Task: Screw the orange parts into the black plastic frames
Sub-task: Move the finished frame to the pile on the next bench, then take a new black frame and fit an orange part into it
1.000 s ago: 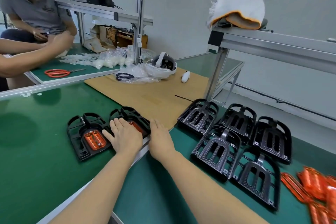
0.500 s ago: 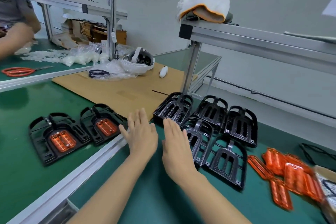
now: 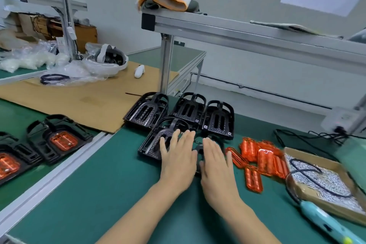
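Five empty black plastic frames [image 3: 186,111] lie flat in a cluster on the green mat [image 3: 99,194], just right of the cardboard sheet [image 3: 79,103]. Each frame's long axis runs roughly away from the person, arched end pointing toward the far shelf; the leftmost one tilts its arch slightly rightward.

The left hand [image 3: 178,158] lies palm down over the near-left frame [image 3: 152,144], fingers straight and spread, gripping nothing. The right hand [image 3: 214,164] lies palm down over the near-right frame [image 3: 199,148], which it largely hides, fingers straight and together, gripping nothing. Whether either palm presses the frame cannot be told.

The loose orange parts [image 3: 259,156] lie in a heap just right of the right hand, mostly with long axes running near to far. Beyond them is a cardboard tray of screws [image 3: 316,180] with a blue electric screwdriver [image 3: 326,222] at its near edge.

Two frames already fitted with orange inserts [image 3: 59,138] lie at the left, beyond the aluminium rail [image 3: 59,170].

Against half a second ago, both hands have moved forward and right, from the bare mat onto the two near frames; the view has swung right, bringing the screw tray and screwdriver into sight.
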The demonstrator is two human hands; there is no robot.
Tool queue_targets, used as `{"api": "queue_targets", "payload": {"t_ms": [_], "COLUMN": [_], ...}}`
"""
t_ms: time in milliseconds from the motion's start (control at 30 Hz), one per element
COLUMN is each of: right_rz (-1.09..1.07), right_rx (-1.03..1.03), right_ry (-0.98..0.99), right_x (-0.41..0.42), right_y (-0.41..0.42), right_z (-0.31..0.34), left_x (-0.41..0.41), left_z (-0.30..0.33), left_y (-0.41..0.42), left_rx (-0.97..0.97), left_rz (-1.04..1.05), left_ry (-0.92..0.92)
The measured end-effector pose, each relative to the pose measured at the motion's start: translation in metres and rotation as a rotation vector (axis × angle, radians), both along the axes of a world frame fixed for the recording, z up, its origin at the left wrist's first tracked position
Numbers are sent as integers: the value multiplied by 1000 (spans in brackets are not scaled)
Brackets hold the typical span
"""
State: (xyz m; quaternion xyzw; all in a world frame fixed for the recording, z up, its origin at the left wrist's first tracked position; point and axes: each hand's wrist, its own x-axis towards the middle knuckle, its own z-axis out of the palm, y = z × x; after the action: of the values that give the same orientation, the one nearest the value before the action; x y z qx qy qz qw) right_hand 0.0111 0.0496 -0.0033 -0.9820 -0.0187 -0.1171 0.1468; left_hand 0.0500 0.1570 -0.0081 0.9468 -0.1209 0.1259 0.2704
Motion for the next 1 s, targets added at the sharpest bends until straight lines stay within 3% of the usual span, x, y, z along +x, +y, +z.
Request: {"api": "queue_targets", "payload": {"t_ms": [200,467,767,1000], "right_rz": [-52,-43,-85,-135], "right_rx": [11,-23,13,96], "right_ry": [75,108,41,12], "right_x": [-12,-10,14,22], "right_y": [-31,-40,-50,-63], "right_z": [-6,-15,-8,-6], "left_x": [-4,55,89,100], "left_z": [-11,12,21,19], "left_y": [-24,-64,-83,-86], "left_rx": [127,311,550,671], "left_rz": [-108,-111,-32,-126], "left_ry": [-30,-192,-269,-361]}}
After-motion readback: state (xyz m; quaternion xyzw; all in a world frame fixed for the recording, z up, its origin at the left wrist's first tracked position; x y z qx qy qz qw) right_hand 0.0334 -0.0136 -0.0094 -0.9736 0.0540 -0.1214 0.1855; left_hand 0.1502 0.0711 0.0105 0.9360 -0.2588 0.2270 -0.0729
